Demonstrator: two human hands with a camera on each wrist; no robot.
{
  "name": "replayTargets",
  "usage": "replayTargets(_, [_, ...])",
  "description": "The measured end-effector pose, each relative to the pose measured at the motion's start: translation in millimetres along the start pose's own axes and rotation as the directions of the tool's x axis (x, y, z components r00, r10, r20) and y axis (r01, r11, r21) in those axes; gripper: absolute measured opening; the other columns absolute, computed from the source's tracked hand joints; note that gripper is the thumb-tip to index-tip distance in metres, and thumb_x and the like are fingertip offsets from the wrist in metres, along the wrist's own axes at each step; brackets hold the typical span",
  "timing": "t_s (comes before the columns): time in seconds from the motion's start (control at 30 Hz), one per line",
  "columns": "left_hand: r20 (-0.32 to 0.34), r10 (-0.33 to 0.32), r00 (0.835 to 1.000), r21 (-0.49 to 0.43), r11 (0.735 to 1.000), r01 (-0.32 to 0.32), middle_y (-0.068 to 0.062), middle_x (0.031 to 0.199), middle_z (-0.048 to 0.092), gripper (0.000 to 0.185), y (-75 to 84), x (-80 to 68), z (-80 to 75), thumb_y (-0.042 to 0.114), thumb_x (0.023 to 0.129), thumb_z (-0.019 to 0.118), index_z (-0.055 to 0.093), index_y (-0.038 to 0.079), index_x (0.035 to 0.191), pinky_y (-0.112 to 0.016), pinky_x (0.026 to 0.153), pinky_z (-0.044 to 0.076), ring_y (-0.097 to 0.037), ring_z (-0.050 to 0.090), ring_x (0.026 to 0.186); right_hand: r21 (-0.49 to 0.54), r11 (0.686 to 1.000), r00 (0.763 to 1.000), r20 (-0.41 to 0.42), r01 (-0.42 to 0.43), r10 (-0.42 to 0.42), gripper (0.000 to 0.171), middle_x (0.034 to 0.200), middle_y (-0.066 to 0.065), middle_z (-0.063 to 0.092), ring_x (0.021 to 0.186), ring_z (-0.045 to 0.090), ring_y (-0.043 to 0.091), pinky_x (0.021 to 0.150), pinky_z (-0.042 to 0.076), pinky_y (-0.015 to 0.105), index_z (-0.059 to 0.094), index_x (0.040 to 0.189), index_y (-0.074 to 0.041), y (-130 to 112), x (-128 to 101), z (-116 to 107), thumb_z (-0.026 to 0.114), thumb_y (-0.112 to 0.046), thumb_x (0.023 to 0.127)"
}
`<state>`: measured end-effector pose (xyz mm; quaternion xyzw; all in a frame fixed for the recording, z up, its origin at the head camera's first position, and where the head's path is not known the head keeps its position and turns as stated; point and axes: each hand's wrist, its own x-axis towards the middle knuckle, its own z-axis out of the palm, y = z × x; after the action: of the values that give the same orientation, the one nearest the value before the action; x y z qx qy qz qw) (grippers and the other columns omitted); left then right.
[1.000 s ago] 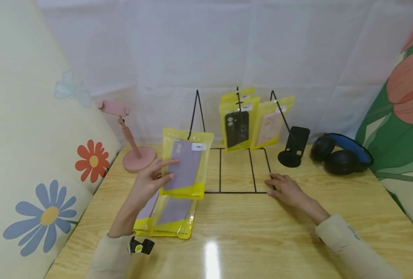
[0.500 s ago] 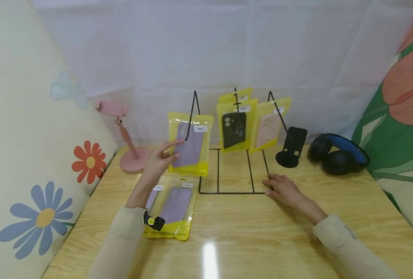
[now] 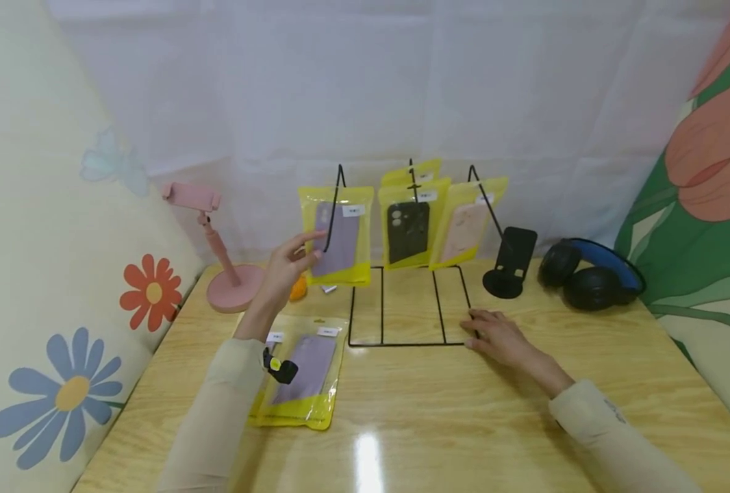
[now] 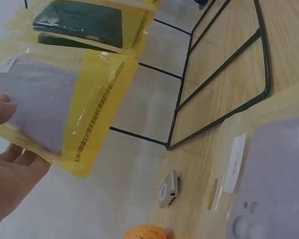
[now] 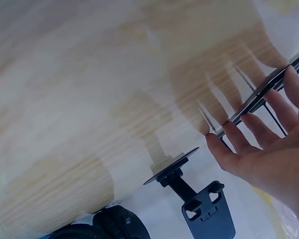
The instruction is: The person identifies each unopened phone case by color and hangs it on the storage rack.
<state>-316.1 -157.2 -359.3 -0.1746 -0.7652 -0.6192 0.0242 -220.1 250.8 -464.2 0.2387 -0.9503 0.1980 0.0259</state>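
Head view: purple case pkg at the wire rack

L hand [image 3: 286, 263] pinches the purple case pkg [image 3: 337, 235] up against the wire rack [image 3: 402, 301], at its left-most hook. R hand [image 3: 499, 337] lies flat w/ relaxed fingers on the rack's front right corner, grasping nothing.

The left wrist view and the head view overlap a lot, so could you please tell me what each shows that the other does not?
Only the left wrist view shows the small silver clip as a clear shape on the table.

Only the head view shows the pink phone stand, the black phone stand, the headphones and the right hand resting at the wire rack's corner.

Both show the left hand holding the purple case packet at the wire rack, the black case packet, the orange object and the packets lying flat.
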Motion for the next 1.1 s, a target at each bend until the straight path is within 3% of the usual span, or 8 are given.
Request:
replayTargets(0.07, [-0.007,-0.006,1.000,-0.014,1.000,0.006,-0.008,0.144,0.046,0.039,6.4,0.3,0.8,0.009,0.096,0.060,0.056,0.005,0.134,-0.039,0.101,0.036,-0.019,0.043,0.123,0.007,1.000,1.000,0.006,-0.009,0.009,0.041,0.139,0.029,0.046,0.119,0.045,0.052,0.093,0.036,0.067,0.060,0.129,-0.002,-0.6,0.3,0.7,0.063,-0.022,0.093])
replayTargets(0.2, [-0.013,-0.057,0.998,-0.019,0.998,0.056,-0.012,0.145,0.045,0.038,15.7,6.1,0.4,0.002,0.096,0.053,0.055,0.001,0.134,-0.038,0.092,0.040,-0.020,0.044,0.112,0.004,1.000,1.000,0.005,-0.015,0.015,0.042,0.139,0.028,0.046,0.119,0.045,0.052,0.092,0.036,0.067,0.060,0.129,-0.002,-1.0,0.3,2.5,0.064,-0.023,0.093])
replayTargets(0.37, [-0.001,-0.097,0.995,-0.017,0.995,0.097,-0.008,0.150,0.039,0.040,-3.1,26.0,-4.3,0.008,0.096,0.054,0.055,0.007,0.136,-0.050,0.107,0.031,-0.025,0.036,0.131,0.003,1.000,1.000,-0.005,-0.007,0.007,0.041,0.139,0.028,0.047,0.119,0.045,0.053,0.091,0.036,0.068,0.061,0.128,-0.002,-1.6,-0.5,4.2,0.064,-0.024,0.093])
replayTargets(0.53, [0.041,-0.114,0.993,0.098,0.989,0.110,-0.012,0.152,0.035,0.041,-2.5,21.8,-8.0,0.010,0.097,0.052,0.051,0.006,0.138,-0.054,0.111,0.025,-0.032,0.029,0.138,0.012,1.000,1.000,-0.006,0.009,-0.009,0.041,0.138,0.029,0.047,0.118,0.046,0.052,0.092,0.036,0.067,0.061,0.127,-0.002,-3.2,-1.8,6.5,0.064,-0.023,0.093])
replayTargets(0.67, [0.058,-0.138,0.989,0.286,0.951,0.116,-0.019,0.150,0.036,0.039,7.6,-1.1,-14.0,0.009,0.099,0.049,0.050,0.002,0.138,-0.057,0.112,0.022,-0.040,0.025,0.140,0.009,1.000,1.000,-0.007,0.008,-0.008,0.041,0.138,0.029,0.047,0.116,0.047,0.051,0.092,0.037,0.066,0.061,0.128,-0.002,-4.2,-2.5,6.6,0.064,-0.023,0.093])
replayTargets(0.8, [0.101,-0.137,0.985,0.464,0.883,0.075,-0.025,0.144,0.042,0.037,13.8,-39.9,-21.6,0.009,0.099,0.050,0.051,-0.002,0.135,-0.060,0.108,0.026,-0.043,0.030,0.136,0.004,1.000,1.000,-0.006,-0.014,0.014,0.041,0.139,0.028,0.046,0.116,0.047,0.051,0.091,0.038,0.066,0.062,0.128,-0.003,-4.4,-2.3,4.6,0.065,-0.023,0.092])
replayTargets(0.97, [0.118,-0.074,0.990,0.597,0.802,-0.011,-0.032,0.129,0.052,0.033,-4.7,-90.2,-36.3,0.002,0.094,0.055,0.054,-0.011,0.125,-0.062,0.101,0.034,-0.049,0.042,0.125,-0.010,1.000,1.000,-0.018,-0.007,0.007,0.041,0.138,0.028,0.047,0.114,0.048,0.051,0.090,0.039,0.066,0.062,0.127,-0.003,-3.5,-1.5,3.2,0.065,-0.023,0.092])
replayTargets(1.1, [0.071,-0.102,0.992,0.705,0.708,0.022,-0.036,0.122,0.052,0.036,-23.6,-126.1,-45.7,0.003,0.092,0.059,0.053,-0.015,0.122,-0.064,0.096,0.037,-0.052,0.046,0.117,-0.008,1.000,1.000,-0.015,-0.006,0.005,0.041,0.138,0.028,0.047,0.115,0.047,0.051,0.091,0.038,0.066,0.062,0.128,-0.003,-2.3,-1.5,3.3,0.065,-0.024,0.092])
